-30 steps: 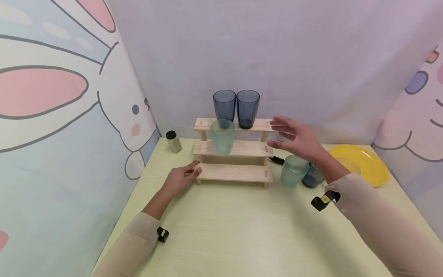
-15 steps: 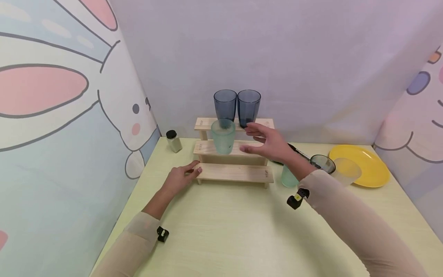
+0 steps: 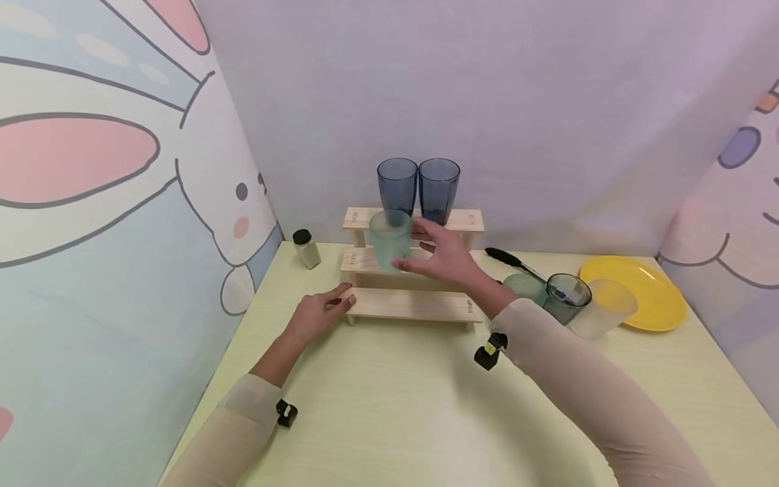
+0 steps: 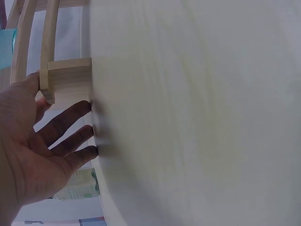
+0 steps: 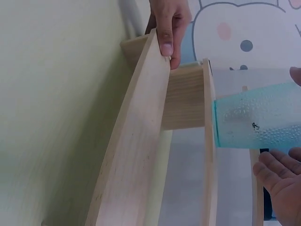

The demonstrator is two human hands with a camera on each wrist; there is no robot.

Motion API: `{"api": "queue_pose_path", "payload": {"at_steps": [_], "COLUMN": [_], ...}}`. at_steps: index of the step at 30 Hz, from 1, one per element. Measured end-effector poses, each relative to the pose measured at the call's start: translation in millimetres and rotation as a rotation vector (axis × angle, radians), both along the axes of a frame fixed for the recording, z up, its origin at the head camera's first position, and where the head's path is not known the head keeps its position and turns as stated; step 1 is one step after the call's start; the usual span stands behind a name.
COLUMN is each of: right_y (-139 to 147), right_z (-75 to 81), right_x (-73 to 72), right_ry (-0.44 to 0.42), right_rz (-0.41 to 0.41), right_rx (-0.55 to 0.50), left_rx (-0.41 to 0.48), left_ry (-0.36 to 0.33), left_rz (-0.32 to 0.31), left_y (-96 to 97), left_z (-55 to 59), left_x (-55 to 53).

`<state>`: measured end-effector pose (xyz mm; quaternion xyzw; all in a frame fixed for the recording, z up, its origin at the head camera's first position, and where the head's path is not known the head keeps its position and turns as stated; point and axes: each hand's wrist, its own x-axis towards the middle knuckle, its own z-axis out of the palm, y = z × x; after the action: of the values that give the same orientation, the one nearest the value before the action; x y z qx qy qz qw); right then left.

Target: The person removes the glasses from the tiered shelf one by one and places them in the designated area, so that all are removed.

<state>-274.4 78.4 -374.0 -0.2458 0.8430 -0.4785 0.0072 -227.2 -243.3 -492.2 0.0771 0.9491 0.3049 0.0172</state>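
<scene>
My left hand [image 3: 313, 318] pinches the left end of the bottom step of a three-step wooden rack [image 3: 414, 304]. In the left wrist view its thumb and forefinger hold the plank's end while the other fingers reach down beside it. A frosted light-green cup [image 3: 389, 240] stands upright on the middle step. My right hand [image 3: 447, 253] is at that cup's right side, its fingers fairly straight and its thumb in front. The right wrist view shows this hand [image 5: 282, 188] around the cup [image 5: 258, 117] with slight gaps. Two dark blue glasses [image 3: 397, 182] stand side by side on the top step.
A black-lidded jar [image 3: 306, 249] stands left of the rack. On the right are another green cup [image 3: 525, 287], a dark glass [image 3: 567, 297], a whitish frosted cup [image 3: 605, 308], a yellow plate [image 3: 660, 297] and a black-handled utensil [image 3: 504, 257]. Printed walls enclose the table.
My right hand has moved left and slightly down from the rack's right end to the frosted cup on the middle step. The left hand stays on the bottom step.
</scene>
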Motion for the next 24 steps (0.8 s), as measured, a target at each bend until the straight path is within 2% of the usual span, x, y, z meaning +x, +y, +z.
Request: {"api": "queue_pose_path", "payload": {"at_steps": [6,13,18,24], "right_y": [-17,-37,-47,-53], "right_z": [-1.2,-3.8,-2.7,0.8], "right_x": [1.0,-0.1,0.0,0.4], "right_ry": [-0.021,-0.002,0.032,0.04], "right_rz": [-0.134,-0.212,-0.29,-0.333], "right_rx": [0.039,0.013,0.073,0.088], "left_rx": [0.001,0.004,-0.001,-0.008], "left_ry": [-0.004,-0.003,-0.014,-0.002], "left_rz": [0.002,0.0,0.004,-0.006], "left_y": [0.6,0.5,0.7,0.9], "left_z": [0.4,0.2,1.5,1.6], "left_x": [0.3,0.9,1.4,0.7]}}
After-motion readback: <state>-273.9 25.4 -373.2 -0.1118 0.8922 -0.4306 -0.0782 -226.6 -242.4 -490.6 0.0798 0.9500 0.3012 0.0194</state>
